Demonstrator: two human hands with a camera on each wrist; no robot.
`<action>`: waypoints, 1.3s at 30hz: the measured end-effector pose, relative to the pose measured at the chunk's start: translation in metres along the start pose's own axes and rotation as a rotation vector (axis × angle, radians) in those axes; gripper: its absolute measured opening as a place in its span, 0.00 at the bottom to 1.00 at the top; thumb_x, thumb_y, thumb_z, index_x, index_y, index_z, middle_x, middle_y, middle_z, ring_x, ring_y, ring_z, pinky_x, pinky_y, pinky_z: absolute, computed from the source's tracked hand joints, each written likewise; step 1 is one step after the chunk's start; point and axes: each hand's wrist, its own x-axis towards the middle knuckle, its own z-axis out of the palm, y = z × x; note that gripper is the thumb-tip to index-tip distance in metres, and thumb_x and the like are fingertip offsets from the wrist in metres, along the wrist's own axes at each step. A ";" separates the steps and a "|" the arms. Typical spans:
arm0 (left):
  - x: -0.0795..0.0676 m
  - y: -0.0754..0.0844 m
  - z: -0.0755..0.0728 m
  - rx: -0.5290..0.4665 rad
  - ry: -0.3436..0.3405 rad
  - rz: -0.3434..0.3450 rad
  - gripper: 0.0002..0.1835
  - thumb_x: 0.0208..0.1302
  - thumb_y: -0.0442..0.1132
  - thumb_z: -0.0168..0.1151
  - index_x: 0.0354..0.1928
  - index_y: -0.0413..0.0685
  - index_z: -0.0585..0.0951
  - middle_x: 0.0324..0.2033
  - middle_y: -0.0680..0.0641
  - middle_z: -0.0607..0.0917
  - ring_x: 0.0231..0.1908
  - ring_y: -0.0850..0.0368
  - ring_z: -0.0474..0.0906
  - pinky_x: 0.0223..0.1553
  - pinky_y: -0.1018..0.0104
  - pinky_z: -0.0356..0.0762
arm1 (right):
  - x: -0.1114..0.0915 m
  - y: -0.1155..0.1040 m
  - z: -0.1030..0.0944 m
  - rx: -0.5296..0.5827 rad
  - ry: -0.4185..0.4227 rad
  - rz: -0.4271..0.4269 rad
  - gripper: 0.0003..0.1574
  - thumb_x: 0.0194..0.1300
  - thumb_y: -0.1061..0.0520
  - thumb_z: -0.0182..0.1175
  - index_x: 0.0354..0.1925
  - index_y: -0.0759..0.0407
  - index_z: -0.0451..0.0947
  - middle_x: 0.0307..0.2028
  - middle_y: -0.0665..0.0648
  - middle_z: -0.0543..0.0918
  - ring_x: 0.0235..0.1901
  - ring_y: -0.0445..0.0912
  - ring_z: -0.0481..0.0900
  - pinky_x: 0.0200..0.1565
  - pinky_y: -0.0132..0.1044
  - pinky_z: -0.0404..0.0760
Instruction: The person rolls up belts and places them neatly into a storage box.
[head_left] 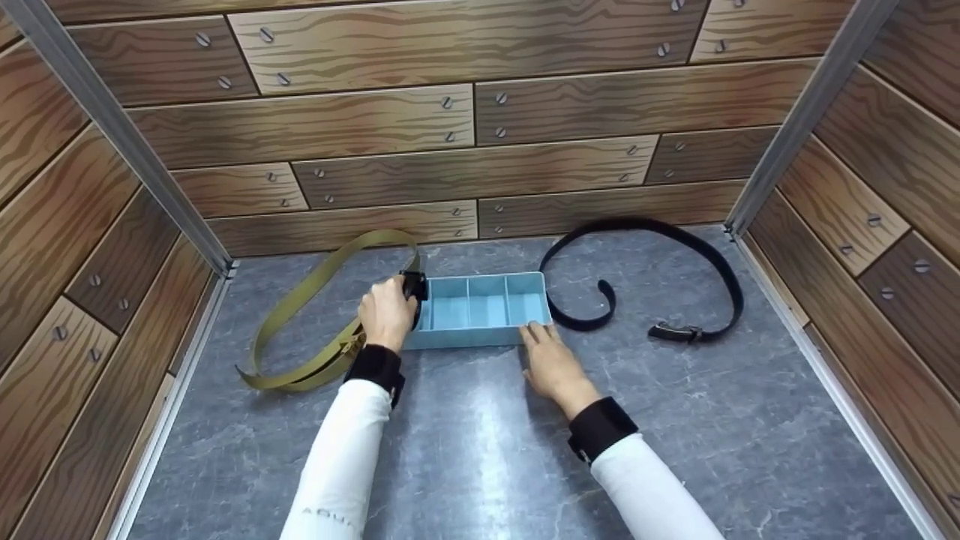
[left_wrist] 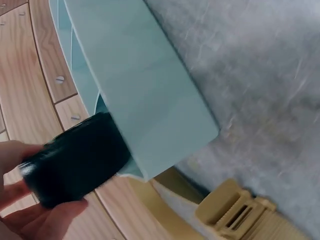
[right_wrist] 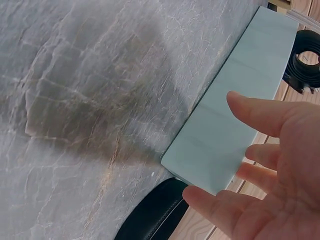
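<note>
A light blue divided box (head_left: 484,337) sits on the floor between my two hands. My left hand (head_left: 386,311) grips a coiled black belt (left_wrist: 75,155) over the box's left end compartment. In the left wrist view the coil's lower part dips behind the box rim, between thumb and fingers. The same coiled belt (right_wrist: 306,61) shows its round hollow in the right wrist view. My right hand (head_left: 553,358) rests its loosely extended fingers at the box's near right corner, with nothing held. The three compartments in sight hold nothing.
Left of the box lies a loose olive webbing belt (head_left: 300,289) with a plastic buckle (left_wrist: 235,210). To the right, a black leather belt (head_left: 731,277) curves along the floor, its buckle (head_left: 675,332) nearest me. Wood-patterned walls (head_left: 375,120) enclose three sides of the grey floor (head_left: 465,450).
</note>
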 end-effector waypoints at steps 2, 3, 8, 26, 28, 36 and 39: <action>0.005 0.000 0.000 0.034 -0.024 0.001 0.13 0.62 0.40 0.65 0.47 0.43 0.85 0.38 0.36 0.86 0.35 0.35 0.83 0.34 0.43 0.79 | 0.000 0.000 0.001 -0.004 -0.007 0.006 0.47 0.62 0.57 0.67 0.72 0.68 0.56 0.71 0.68 0.58 0.69 0.69 0.53 0.65 0.52 0.63; 0.008 0.000 0.001 0.046 -0.037 -0.002 0.12 0.62 0.40 0.65 0.45 0.43 0.85 0.38 0.35 0.87 0.35 0.35 0.83 0.34 0.43 0.79 | -0.001 0.000 0.001 -0.008 -0.009 0.007 0.48 0.62 0.57 0.67 0.72 0.68 0.56 0.71 0.68 0.58 0.69 0.69 0.53 0.65 0.52 0.63; 0.016 0.004 0.005 0.081 -0.063 -0.016 0.09 0.61 0.36 0.62 0.40 0.39 0.84 0.36 0.34 0.86 0.34 0.35 0.83 0.33 0.42 0.80 | -0.001 -0.001 0.001 -0.015 0.010 0.002 0.47 0.61 0.57 0.68 0.72 0.68 0.58 0.70 0.68 0.59 0.69 0.69 0.54 0.63 0.52 0.66; -0.005 -0.003 0.041 0.022 -0.038 -0.033 0.12 0.58 0.40 0.71 0.36 0.37 0.82 0.35 0.33 0.85 0.36 0.33 0.83 0.36 0.42 0.79 | -0.004 -0.001 0.007 -0.054 0.061 -0.029 0.47 0.59 0.59 0.68 0.70 0.71 0.59 0.70 0.68 0.61 0.69 0.67 0.55 0.69 0.50 0.55; -0.009 -0.004 0.044 0.039 -0.035 -0.023 0.14 0.59 0.41 0.70 0.40 0.37 0.81 0.36 0.32 0.85 0.35 0.33 0.83 0.35 0.42 0.79 | -0.003 -0.001 0.008 -0.061 0.061 -0.028 0.47 0.59 0.59 0.68 0.70 0.70 0.59 0.70 0.68 0.61 0.69 0.67 0.55 0.69 0.49 0.55; -0.017 -0.009 0.038 0.018 -0.135 0.017 0.23 0.62 0.40 0.67 0.56 0.36 0.76 0.46 0.30 0.79 0.39 0.32 0.81 0.39 0.41 0.78 | -0.003 -0.001 0.009 -0.038 0.065 -0.024 0.47 0.58 0.60 0.69 0.70 0.70 0.59 0.70 0.68 0.60 0.68 0.69 0.55 0.67 0.51 0.60; -0.020 -0.011 0.034 -0.005 -0.195 0.034 0.30 0.63 0.38 0.65 0.66 0.37 0.70 0.53 0.28 0.76 0.43 0.31 0.80 0.43 0.42 0.77 | -0.003 -0.002 0.008 -0.036 0.028 0.017 0.48 0.61 0.58 0.68 0.72 0.67 0.57 0.72 0.66 0.58 0.70 0.68 0.53 0.63 0.52 0.67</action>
